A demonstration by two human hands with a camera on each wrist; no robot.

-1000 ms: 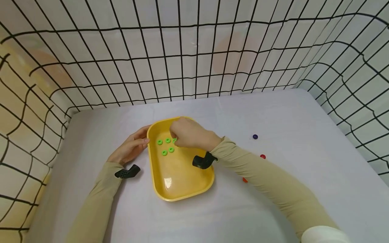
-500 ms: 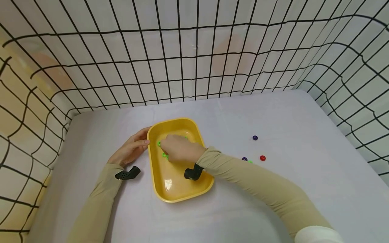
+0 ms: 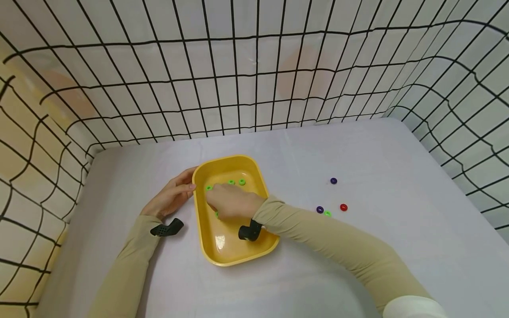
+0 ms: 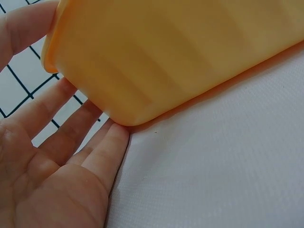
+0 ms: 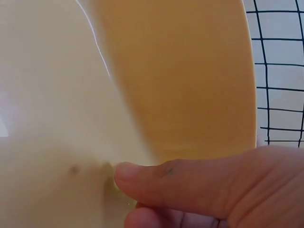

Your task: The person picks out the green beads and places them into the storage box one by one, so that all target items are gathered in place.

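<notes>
A yellow plastic tray with rounded corners lies on the white table. My left hand holds its left rim, thumb at the edge; in the left wrist view, the fingers lie against the outer wall. My right hand is low inside the tray, fingers curled down. In the right wrist view, its thumb meets the forefinger near the tray floor; whether a ring is between them is hidden. Small green rings show around this hand: one at left, two beyond, one by the fingertips.
Right of the tray lie a dark purple ring, a red ring, and another purple ring beside a green ring. A black wire grid stands along the back and both sides.
My right hand has moved left and toward me inside the tray, and the green rings there are now more spread out. The rings under my right sleeve have come into view. The left hand stays put.
</notes>
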